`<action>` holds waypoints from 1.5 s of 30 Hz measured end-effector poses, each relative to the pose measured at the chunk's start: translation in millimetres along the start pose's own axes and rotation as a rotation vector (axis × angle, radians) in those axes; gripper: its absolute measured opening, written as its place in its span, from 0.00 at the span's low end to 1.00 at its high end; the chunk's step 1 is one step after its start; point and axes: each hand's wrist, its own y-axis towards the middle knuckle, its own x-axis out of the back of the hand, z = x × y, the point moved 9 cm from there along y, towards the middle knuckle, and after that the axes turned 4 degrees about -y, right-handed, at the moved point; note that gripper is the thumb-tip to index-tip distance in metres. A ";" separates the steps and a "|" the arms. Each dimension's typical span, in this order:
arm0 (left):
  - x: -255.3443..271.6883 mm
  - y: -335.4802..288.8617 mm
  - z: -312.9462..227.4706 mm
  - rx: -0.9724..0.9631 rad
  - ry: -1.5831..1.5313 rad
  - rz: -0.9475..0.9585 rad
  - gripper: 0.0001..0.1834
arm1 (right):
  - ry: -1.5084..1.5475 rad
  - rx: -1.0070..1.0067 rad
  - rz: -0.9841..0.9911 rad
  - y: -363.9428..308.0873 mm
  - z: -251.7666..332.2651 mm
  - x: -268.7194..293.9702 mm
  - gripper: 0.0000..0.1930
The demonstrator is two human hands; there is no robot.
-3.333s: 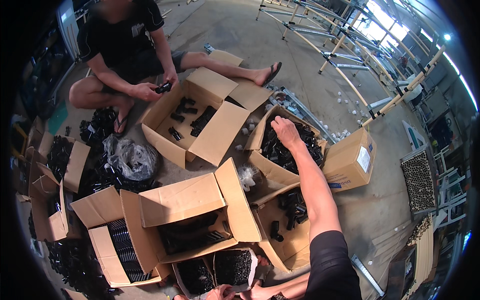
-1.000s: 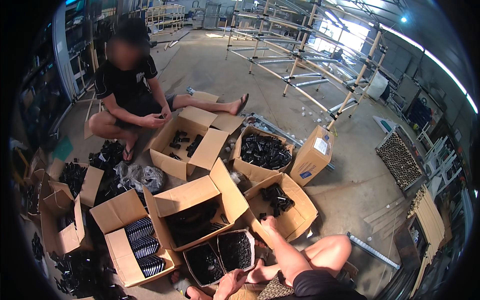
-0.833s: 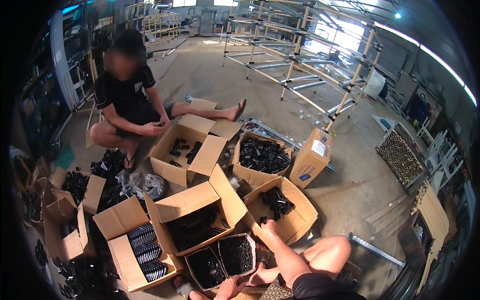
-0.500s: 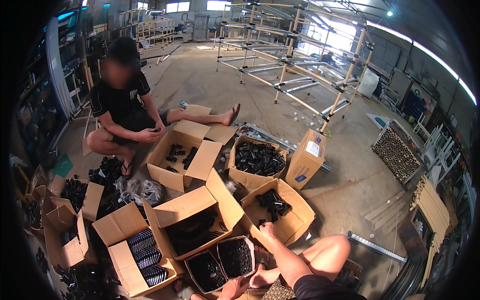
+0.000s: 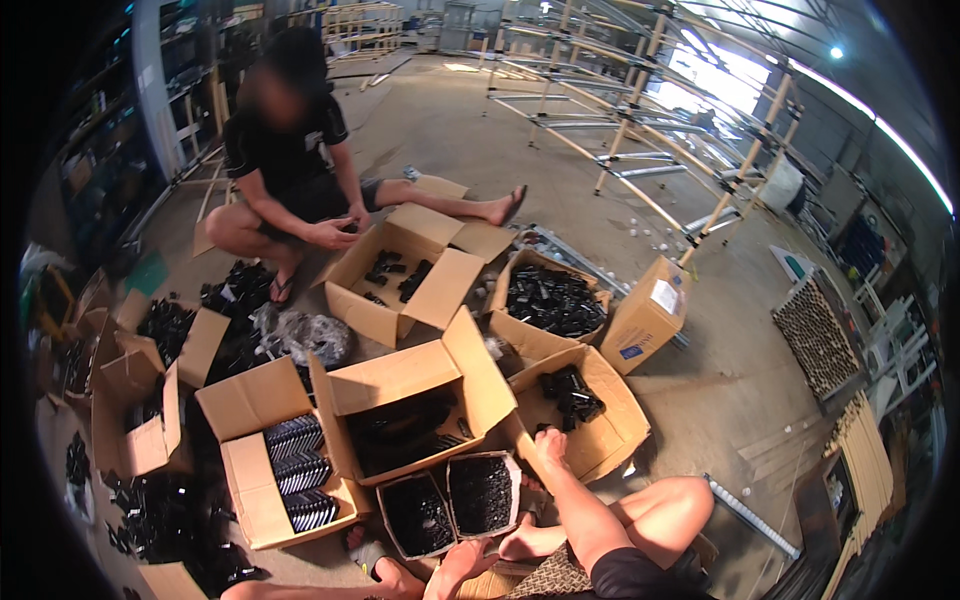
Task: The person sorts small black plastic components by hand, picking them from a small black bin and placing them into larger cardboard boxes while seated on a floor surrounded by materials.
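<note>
My right hand [image 5: 550, 446] reaches over the near left wall of an open cardboard box [image 5: 618, 432], its fingers curled. Inside that box lies a small heap of black connector pieces [image 5: 570, 396], just beyond the hand. Low in the picture, my left hand [image 5: 466, 560] has bent fingers beside two small side-by-side bins. The left bin [image 5: 418, 515] and the right bin [image 5: 482, 495] both hold small black parts. Whatever either hand grips is too small or hidden to make out.
A co-worker [image 5: 290, 150] sits across, hands together near an open box [image 5: 362, 308]. Around me stand a box of stacked black parts [image 5: 250, 480], a large open box [image 5: 390, 385] and a fuller one [image 5: 548, 345]. Pipe racking [image 5: 625, 125] rises behind.
The whole view has shifted, so most boxes and the co-worker appear farther right. My right hand stays at the box's near left wall; my left hand stays near the small bins.
</note>
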 end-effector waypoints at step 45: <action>319.8 -113.6 166.9 0.333 -0.068 -1.093 0.13 | 0.939 -0.216 -0.396 17.4 22.3 80.7 0.14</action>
